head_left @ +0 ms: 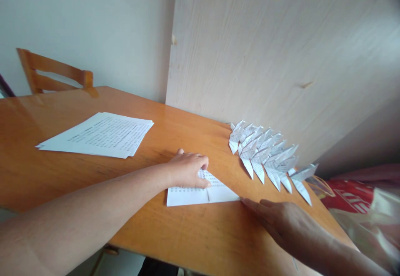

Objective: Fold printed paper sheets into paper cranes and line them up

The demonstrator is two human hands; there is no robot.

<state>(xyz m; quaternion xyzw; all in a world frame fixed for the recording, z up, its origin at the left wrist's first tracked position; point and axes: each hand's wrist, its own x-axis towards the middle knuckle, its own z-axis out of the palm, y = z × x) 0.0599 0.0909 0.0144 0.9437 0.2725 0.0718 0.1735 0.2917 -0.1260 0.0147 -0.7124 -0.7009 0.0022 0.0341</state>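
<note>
A printed sheet of paper [223, 194], folded to a slanting upper edge and a pointed right corner, lies on the table in front of me. A crease runs across it near the middle. My left hand [189, 169] rests on its upper left part, thumb and fingers apart, covering some of the print. At the pointed right corner, my right hand [278, 215] touches the paper with an outstretched index finger; its other fingers are partly hidden. Beyond the right hand stand several folded paper pieces [268, 153] with pointed tips, set close together in rows.
A stack of printed sheets [106, 136] lies to the left on the wooden table [193, 230]. A wooden chair [59, 71] stands past the far left edge. A pale wood panel [250, 51] rises behind the table. Red and pale bags [353, 196] sit off the right edge.
</note>
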